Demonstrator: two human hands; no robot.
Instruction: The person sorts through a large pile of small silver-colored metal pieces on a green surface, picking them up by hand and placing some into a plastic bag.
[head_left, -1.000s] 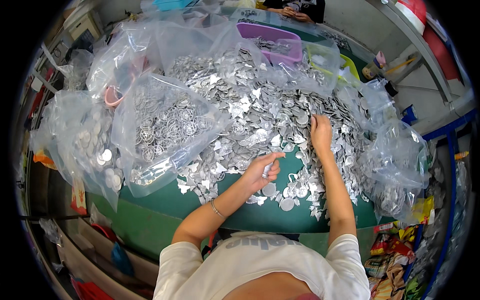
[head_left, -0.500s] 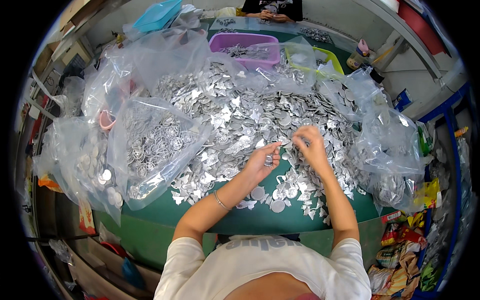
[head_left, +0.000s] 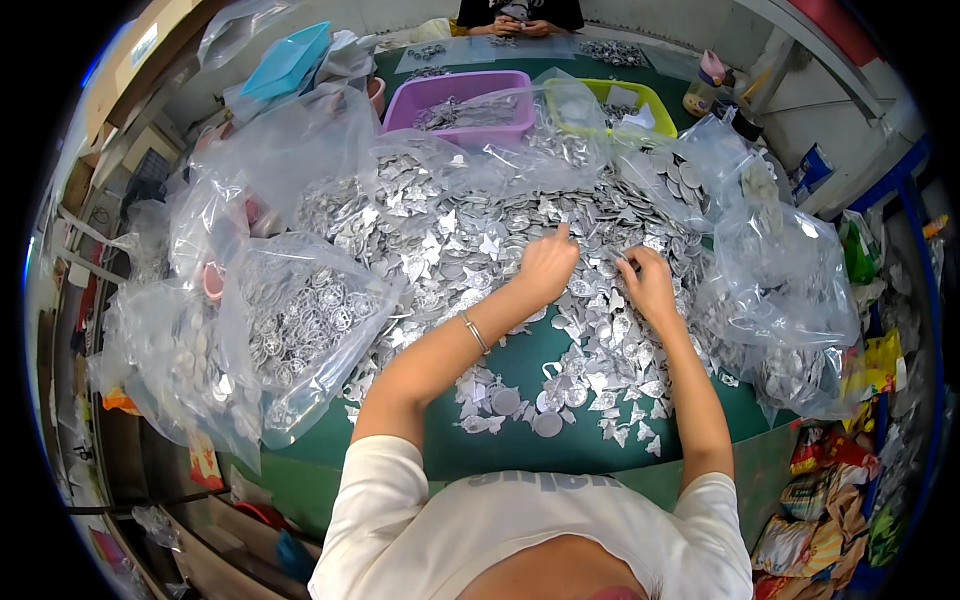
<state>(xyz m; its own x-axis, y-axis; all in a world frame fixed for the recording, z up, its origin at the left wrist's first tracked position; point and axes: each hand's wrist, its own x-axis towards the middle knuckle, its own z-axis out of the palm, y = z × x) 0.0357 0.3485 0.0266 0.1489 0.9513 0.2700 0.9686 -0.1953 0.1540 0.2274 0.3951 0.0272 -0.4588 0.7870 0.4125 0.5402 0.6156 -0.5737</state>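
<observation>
"Pieces of flat, silver-grey metal (head_left: 450,265) form a broad heap on the green worktop (head_left: 518,362). Where do the hands stand to it?"

"Both are over its middle, well inside its left and right ends. The heap's long axis runs left to right, across the line of the forearms. Most of it lies left of, right of and beyond the fingers."

"Which hand is nearer the far side?"

"The left hand (head_left: 550,268): its index finger points away from the body, the others curled; whether the palm encloses anything is hidden. The right hand (head_left: 649,283) sits just beside it, slightly nearer the body, thumb and forefinger brought close together. Whether a piece is pinched there cannot be told."

"And beyond?"

"A purple tub (head_left: 396,108) and, to its right, a lime-green tub (head_left: 663,116)."
</observation>
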